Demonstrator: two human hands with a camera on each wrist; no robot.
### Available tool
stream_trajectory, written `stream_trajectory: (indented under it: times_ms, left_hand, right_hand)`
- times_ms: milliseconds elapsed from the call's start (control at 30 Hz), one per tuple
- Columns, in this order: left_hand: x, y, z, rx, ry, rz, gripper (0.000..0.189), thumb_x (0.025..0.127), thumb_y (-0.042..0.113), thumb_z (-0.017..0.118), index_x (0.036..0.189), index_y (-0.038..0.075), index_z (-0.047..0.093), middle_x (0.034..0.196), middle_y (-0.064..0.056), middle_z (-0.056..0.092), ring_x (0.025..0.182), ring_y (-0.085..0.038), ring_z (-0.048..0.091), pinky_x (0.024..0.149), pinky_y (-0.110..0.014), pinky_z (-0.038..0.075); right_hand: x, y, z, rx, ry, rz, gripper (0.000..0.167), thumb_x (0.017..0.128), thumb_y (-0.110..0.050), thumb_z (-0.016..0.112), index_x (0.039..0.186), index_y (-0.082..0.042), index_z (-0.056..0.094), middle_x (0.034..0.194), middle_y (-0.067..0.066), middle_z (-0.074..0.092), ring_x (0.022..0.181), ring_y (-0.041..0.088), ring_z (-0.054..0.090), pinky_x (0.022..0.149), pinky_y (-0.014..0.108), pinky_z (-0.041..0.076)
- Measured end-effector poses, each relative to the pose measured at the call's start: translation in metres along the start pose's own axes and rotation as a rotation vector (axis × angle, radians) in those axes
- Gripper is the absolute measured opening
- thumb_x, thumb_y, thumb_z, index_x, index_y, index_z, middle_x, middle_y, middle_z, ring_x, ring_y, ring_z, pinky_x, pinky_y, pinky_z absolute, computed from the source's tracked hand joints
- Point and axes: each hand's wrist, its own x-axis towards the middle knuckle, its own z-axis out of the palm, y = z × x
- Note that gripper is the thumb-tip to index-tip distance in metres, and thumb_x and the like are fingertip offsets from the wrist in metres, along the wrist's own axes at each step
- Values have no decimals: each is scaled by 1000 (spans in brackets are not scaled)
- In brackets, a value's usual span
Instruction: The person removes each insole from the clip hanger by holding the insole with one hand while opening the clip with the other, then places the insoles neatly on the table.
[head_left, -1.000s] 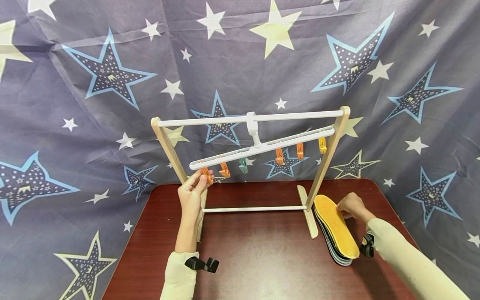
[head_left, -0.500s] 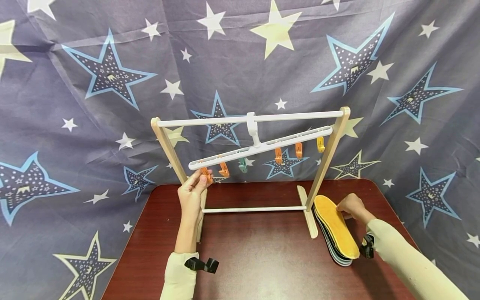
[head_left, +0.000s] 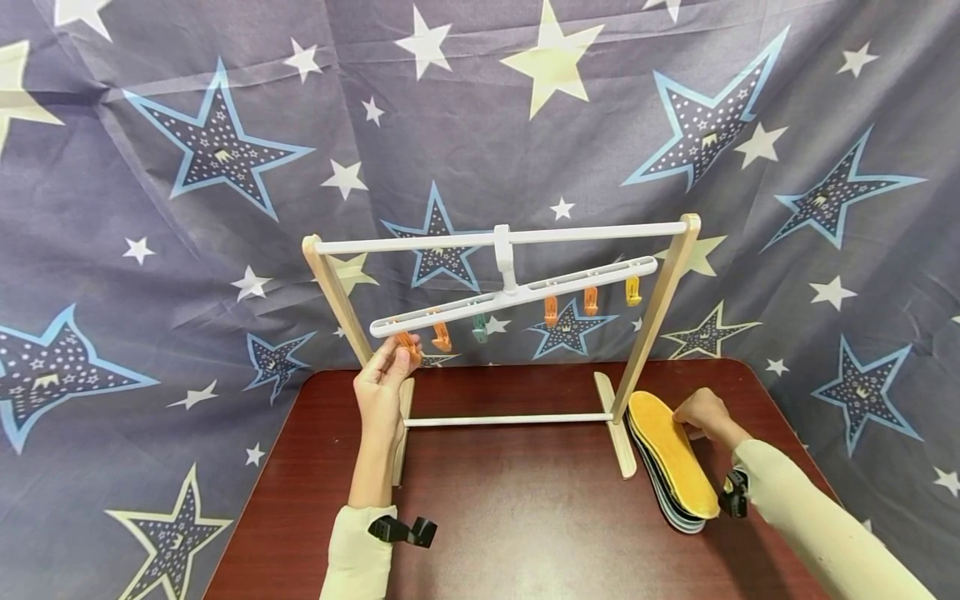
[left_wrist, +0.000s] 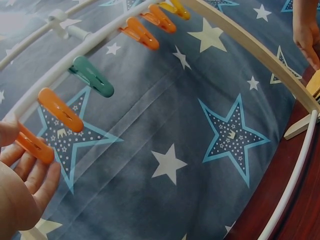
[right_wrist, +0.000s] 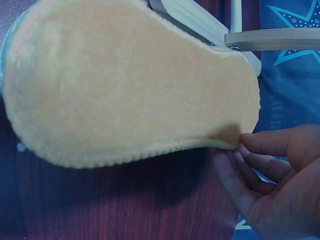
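Observation:
A white clip hanger (head_left: pixel 570 283) hangs tilted from the rack's top bar, its left end lower. Orange, green and yellow clips dangle along it. My left hand (head_left: pixel 380 398) pinches the leftmost orange clip (left_wrist: pixel 36 144) between thumb and fingers at the hanger's low end. Beside it hangs another orange clip (left_wrist: pixel 61 110), then a green clip (left_wrist: pixel 91 76). At the right, a yellow insole (head_left: pixel 667 450) tops a stack of insoles. My right hand (head_left: pixel 707 414) pinches its far side edge, thumb on top and fingers beneath, as the right wrist view (right_wrist: pixel 275 175) shows.
The rack has wooden side posts (head_left: pixel 648 333), a white top bar (head_left: pixel 600 232) and a white lower bar (head_left: pixel 510 419), and stands on a dark red table (head_left: pixel 517 517). Darker and grey insoles (head_left: pixel 663 492) lie under the yellow one. A star-patterned cloth (head_left: pixel 465 108) hangs behind.
The hanger and its clips have shifted slightly left, most clearly at the right end. My left hand keeps its pinch on the orange clip; my right hand stays at the yellow insole's edge.

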Motion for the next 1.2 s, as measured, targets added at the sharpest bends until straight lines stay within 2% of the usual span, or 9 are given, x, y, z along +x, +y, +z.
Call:
stream_trajectory:
  times_ms: [233, 567, 967, 1200]
  left_hand:
    - [-1, 1, 0, -3, 2, 0, 41, 99, 3, 62, 134, -17, 55, 105, -7, 77, 99, -17, 75, 87, -25, 61]
    - [0, 1, -1, -12, -11, 20, 42, 100, 4, 62, 136, -15, 54, 107, -7, 76, 100, -17, 74, 87, -25, 61]
    - [2, 7, 0, -28, 23, 56, 41, 101, 8, 62, 136, -12, 57, 105, -6, 77, 99, -16, 75, 85, -26, 61]
    - [4, 8, -1, -64, 27, 68, 40, 101, 5, 61, 135, -15, 55, 105, -8, 77, 100, -19, 76, 83, -24, 61]
  right_hand:
    - [-2, 0, 1, 1, 2, 11, 8, 77, 0, 67, 78, 8, 67, 68, 15, 66, 54, 18, 66, 58, 41, 63]
    - [-3, 0, 0, 31, -1, 5, 12, 78, -1, 68, 83, 9, 65, 70, 16, 66, 58, 21, 68, 62, 43, 64]
    - [-11, -2, -3, 96, -6, -36, 21, 82, -3, 66, 93, 15, 67, 74, 9, 63, 65, 22, 67, 66, 46, 64]
    - [-15, -3, -4, 89, -3, -52, 25, 83, -4, 66, 97, 17, 67, 76, 10, 64, 68, 23, 67, 69, 49, 64]
